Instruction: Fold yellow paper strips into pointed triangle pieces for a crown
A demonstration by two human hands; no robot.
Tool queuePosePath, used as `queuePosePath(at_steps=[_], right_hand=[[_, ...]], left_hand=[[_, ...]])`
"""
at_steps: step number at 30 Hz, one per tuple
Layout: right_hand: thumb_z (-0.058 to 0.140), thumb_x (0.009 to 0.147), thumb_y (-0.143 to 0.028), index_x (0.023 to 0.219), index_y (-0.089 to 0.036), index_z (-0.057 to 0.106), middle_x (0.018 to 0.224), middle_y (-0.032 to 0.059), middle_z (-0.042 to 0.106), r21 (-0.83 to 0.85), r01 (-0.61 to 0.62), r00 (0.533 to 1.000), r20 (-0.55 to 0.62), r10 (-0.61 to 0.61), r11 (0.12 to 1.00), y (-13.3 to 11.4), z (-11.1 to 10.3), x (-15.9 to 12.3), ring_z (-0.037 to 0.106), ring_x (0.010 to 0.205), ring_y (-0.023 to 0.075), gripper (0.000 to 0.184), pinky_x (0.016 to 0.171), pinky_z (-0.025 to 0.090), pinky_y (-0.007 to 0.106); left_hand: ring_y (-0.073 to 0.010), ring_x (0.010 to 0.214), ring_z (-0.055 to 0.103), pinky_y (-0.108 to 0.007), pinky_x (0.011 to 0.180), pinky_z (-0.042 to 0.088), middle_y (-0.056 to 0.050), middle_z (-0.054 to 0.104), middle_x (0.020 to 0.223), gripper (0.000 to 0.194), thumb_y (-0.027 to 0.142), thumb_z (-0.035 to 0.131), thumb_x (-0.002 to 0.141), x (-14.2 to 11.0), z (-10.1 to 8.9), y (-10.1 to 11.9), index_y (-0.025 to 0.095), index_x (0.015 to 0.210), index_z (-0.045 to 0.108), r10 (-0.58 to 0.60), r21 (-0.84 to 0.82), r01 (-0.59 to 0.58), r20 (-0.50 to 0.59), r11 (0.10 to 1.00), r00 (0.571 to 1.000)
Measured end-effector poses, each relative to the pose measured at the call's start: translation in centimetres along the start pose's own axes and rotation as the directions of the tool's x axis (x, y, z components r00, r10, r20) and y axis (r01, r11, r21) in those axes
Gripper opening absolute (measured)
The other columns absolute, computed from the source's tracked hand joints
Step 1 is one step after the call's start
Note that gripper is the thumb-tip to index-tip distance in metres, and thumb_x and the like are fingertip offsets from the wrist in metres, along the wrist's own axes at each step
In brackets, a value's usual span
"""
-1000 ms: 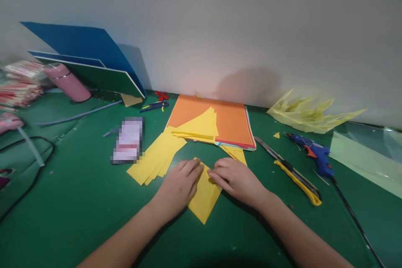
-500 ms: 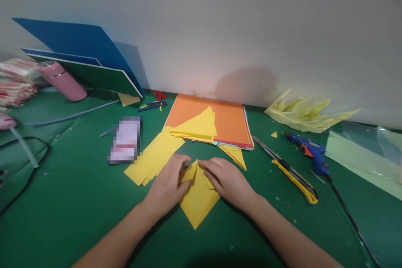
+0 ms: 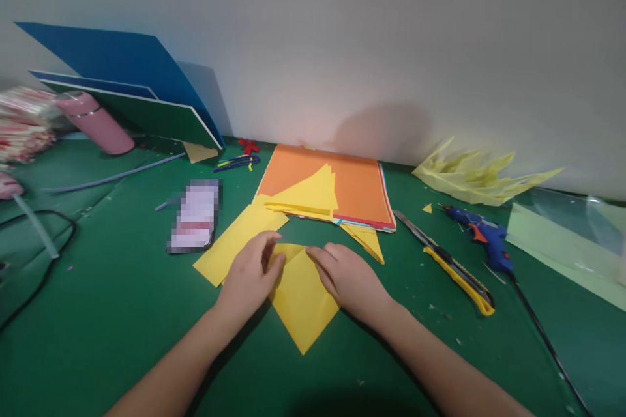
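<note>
A yellow paper square (image 3: 299, 300) lies as a diamond on the green mat (image 3: 122, 313) in front of me, its top part folded over. My left hand (image 3: 250, 277) pinches the fold at the paper's upper left edge. My right hand (image 3: 348, 280) presses flat on the paper's upper right edge, index finger along the crease. Left of the hands lies a loose pile of yellow sheets (image 3: 235, 241).
Behind the hands: an orange paper stack (image 3: 362, 189) with yellow folded triangles (image 3: 310, 195). A yellow utility knife (image 3: 452, 267) and blue glue gun (image 3: 484, 238) lie right; folded yellow pieces (image 3: 479, 176) by the wall. A blurred phone (image 3: 195, 215), pink bottle (image 3: 95, 124) and blue boards (image 3: 122, 78) are left.
The paper's raised top corner has been folded down and flattened. Both hands shifted slightly left and nearer, with the paper now lying flatter under them.
</note>
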State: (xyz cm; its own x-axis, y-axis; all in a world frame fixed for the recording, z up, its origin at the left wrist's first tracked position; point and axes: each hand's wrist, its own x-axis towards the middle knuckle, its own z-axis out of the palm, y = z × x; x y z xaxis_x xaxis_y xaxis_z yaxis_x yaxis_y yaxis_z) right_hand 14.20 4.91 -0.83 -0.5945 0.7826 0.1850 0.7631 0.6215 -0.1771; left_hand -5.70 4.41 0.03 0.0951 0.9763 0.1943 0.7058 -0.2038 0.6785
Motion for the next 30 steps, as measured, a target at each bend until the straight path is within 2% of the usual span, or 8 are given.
queuePosePath(at_steps=[5,11,18,30], right_hand=[[0.038,0.094,-0.017,0.119,-0.010,0.056,0.079,0.0082,0.059,0.050,-0.034,0.999,-0.002,0.034,0.998,0.03,0.06,0.00,0.056,0.074,0.0209,0.031,0.065,0.045,0.031],[0.035,0.095,-0.017,0.132,-0.008,0.046,0.079,0.0087,0.059,0.044,-0.022,1.000,0.017,0.022,0.999,0.10,0.18,-0.07,0.055,0.073,0.0214,0.040,0.064,0.046,0.032],[0.035,0.095,-0.018,0.132,-0.009,0.048,0.078,0.0081,0.057,0.049,-0.027,0.999,0.034,0.025,0.998,0.23,0.28,-0.05,0.054,0.072,0.0206,0.040,0.064,0.045,0.031],[0.035,0.096,-0.018,0.132,-0.012,0.049,0.080,0.0076,0.057,0.084,-0.043,0.997,0.073,0.036,0.996,0.22,-0.21,0.13,0.054,0.073,0.0204,0.040,0.064,0.045,0.031]], left_hand=[[-0.0165,0.067,0.055,-0.029,0.063,0.047,0.000,0.059,0.075,0.007,0.022,0.048,0.083,0.29,-0.44,0.11,0.020,0.084,0.055,0.138,0.057,-0.142,0.062,0.988,0.988],[-0.0172,0.073,0.057,-0.029,0.067,0.047,-0.001,0.061,0.078,0.010,0.017,0.045,0.086,0.36,-0.46,-0.30,0.021,0.081,0.052,0.260,0.087,-0.267,0.086,0.960,0.962],[-0.0172,0.076,0.057,-0.029,0.067,0.047,-0.004,0.061,0.081,0.021,0.015,0.039,0.093,0.44,-0.47,-0.62,0.019,0.088,0.060,0.460,0.131,-0.472,0.113,0.872,0.881],[-0.0169,0.076,0.056,-0.029,0.066,0.047,-0.004,0.061,0.080,0.026,0.014,0.039,0.094,0.50,-0.56,-0.61,0.018,0.086,0.064,0.477,0.158,-0.498,0.152,0.853,0.865]])
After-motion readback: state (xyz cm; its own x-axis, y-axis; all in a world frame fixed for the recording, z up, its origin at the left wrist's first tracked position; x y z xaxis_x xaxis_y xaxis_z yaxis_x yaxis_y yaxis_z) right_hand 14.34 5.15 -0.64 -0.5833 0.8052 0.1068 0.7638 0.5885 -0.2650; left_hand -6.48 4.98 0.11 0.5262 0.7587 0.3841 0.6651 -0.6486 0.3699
